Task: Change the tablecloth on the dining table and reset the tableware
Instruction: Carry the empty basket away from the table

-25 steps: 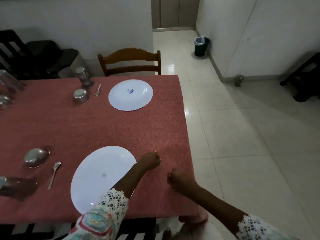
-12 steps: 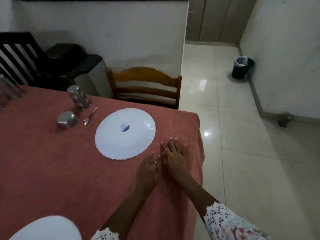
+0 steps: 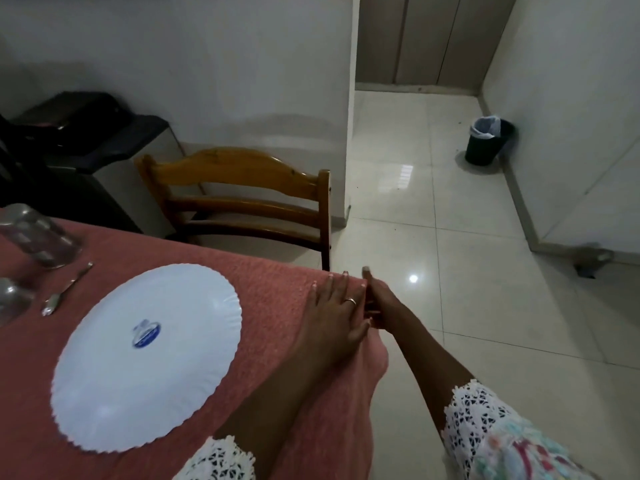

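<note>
Left hand flat on nubbly tablecloth

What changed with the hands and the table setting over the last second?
Both hands slid along the pink tablecloth to its far corner. The left hand now lies flat there; the right hand is at the edge beside it. The fists of a second ago have opened. The scalloped plate, spoon and glass stayed put.

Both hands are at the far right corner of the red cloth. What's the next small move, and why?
Probably press the tablecloth down over the corner: the left hand lies flat on top there, the right hand is at the edge, and the plate is already set.
</note>
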Demonstrator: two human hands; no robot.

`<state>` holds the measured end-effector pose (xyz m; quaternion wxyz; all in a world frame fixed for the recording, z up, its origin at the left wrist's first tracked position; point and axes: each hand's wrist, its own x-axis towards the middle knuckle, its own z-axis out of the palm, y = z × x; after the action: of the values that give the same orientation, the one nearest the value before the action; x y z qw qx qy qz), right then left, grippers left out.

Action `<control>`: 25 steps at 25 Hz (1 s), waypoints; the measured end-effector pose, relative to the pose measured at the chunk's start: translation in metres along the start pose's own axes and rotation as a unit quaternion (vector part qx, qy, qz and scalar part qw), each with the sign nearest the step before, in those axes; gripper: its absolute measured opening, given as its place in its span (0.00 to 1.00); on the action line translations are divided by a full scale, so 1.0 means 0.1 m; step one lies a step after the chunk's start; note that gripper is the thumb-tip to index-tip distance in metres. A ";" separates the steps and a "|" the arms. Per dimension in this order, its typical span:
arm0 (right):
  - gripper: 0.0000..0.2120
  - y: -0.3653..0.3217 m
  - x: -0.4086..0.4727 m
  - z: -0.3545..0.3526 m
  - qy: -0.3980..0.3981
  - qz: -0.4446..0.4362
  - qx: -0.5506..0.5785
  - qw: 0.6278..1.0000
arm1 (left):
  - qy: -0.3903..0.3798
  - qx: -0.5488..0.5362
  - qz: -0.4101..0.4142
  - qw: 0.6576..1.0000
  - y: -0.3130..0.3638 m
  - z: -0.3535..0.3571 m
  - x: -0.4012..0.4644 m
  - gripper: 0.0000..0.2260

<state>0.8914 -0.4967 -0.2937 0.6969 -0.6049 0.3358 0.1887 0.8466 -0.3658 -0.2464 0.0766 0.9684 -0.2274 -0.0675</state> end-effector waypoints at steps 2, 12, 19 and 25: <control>0.09 -0.12 0.14 -0.01 0.028 -0.011 0.034 0.999 | 0.004 0.017 -0.007 1.000 0.04 0.07 0.19 0.27; 0.17 0.11 -0.21 0.19 0.263 -0.199 -0.030 0.943 | 0.012 -0.065 -0.036 0.997 0.06 0.16 -0.24 0.25; 0.21 1.46 -1.75 0.79 0.061 -0.497 -0.553 0.666 | 0.153 -0.100 -0.207 0.961 0.02 0.53 -2.98 0.21; 0.24 3.02 -3.41 1.08 -0.171 -0.502 -0.630 0.567 | 0.192 -0.088 -0.445 0.870 0.32 0.67 -5.06 0.22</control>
<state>0.4753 -0.2835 -0.2683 0.1663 -0.9186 -0.3512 0.0724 0.3727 -0.1737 -0.2576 0.1658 0.9502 0.2537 0.0725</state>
